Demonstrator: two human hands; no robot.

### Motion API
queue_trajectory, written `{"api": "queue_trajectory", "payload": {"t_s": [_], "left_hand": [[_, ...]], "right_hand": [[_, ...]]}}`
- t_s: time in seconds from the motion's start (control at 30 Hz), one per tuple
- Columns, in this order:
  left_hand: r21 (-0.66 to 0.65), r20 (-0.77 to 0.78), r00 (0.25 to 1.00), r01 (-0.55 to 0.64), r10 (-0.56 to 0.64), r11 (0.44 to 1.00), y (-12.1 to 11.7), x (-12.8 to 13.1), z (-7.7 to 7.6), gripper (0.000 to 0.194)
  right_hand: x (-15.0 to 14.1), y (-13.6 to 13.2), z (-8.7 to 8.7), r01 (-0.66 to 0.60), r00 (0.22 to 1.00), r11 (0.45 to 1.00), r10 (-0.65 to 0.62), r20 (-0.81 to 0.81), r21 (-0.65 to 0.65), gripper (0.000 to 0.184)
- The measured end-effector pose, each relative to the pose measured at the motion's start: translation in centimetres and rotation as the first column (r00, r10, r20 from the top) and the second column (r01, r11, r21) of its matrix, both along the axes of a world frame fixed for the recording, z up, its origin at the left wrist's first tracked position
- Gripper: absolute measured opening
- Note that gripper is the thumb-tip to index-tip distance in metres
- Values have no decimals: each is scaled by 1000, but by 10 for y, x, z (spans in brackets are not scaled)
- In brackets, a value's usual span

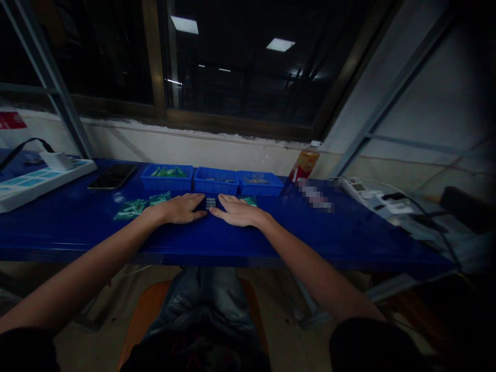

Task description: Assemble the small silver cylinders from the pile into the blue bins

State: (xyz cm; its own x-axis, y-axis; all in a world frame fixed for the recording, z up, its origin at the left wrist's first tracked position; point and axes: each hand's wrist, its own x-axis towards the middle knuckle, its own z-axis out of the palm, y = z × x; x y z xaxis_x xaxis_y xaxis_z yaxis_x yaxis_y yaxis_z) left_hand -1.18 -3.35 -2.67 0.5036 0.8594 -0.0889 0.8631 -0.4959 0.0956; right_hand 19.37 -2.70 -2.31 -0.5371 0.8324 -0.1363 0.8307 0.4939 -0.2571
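Note:
My left hand (179, 208) lies flat on the blue table (209, 237), palm down, with its fingers stretched out. My right hand (237, 210) rests the same way to the right of it. Between the fingertips of both hands sits a small group of grey metallic pieces (210, 202), too small to make out exactly. Green plastic packets (132, 208) lie beside and behind my left hand. Another green packet (250, 200) shows partly from behind my right hand. Neither hand grips anything.
Beyond my hands stand three blue bins: one with green packets (167, 187), a middle one (216, 189) and a right one (261, 190) with small parts. A phone (112, 176) and power strip (50, 178) lie left. A bottle (306, 164) and another power strip (358, 192) are right.

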Motion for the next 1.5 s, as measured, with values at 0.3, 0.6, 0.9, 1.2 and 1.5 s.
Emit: {"api": "queue_trajectory", "payload": {"t_s": [0.3,0.6,0.9,1.2,1.5], "left_hand": [[104,4,972,235,-236,967,28,-12,11,47],[259,-55,995,95,-83,961,27,4,9,38],[260,82,994,-93,74,961,38,7,7,31],[219,550,834,-106,-33,970,19,-6,17,31],[125,695,719,-145,18,981,38,3,32,27]], "right_hand": [[15,21,-4,-166,983,969,178,-49,185,51],[8,27,-7,-130,990,969,140,-30,209,52],[7,31,-11,-115,980,955,154,-128,275,45],[-6,27,17,-226,929,808,346,-128,544,31],[-17,38,27,-79,891,793,328,-313,604,28]]}}
